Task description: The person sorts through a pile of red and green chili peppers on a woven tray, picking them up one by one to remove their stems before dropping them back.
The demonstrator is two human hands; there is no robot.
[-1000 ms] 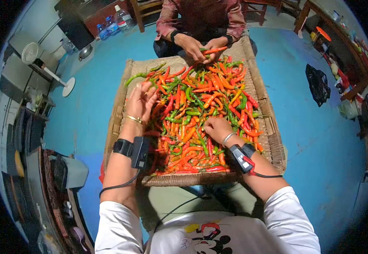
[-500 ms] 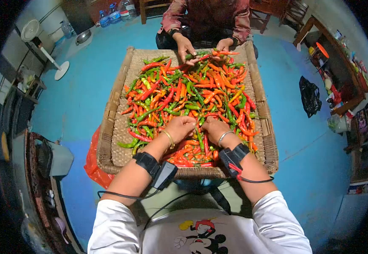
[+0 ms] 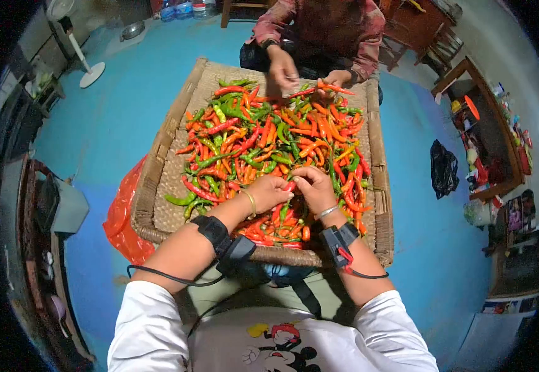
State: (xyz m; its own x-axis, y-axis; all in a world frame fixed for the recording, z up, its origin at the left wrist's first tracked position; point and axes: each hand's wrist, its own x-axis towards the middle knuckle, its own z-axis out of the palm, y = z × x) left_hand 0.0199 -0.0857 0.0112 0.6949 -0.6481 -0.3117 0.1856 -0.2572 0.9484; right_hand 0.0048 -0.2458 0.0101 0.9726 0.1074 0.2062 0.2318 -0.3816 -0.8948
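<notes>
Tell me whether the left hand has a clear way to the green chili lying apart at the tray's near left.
Probably yes. The left hand sits just right of the green chili, which lies alone on bare weave of the tray, with nothing between them.

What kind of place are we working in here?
Most likely a room in a home, not a factory: a woven tray of chillies sits low over a blue painted floor, with a standing fan, water bottles and wooden furniture around it.

carrier: woven tray [image 3: 158, 186] before me | on it: heaped red, orange and green chilies [image 3: 269, 146] | under its left edge: orange plastic bag [image 3: 120, 220]
</notes>
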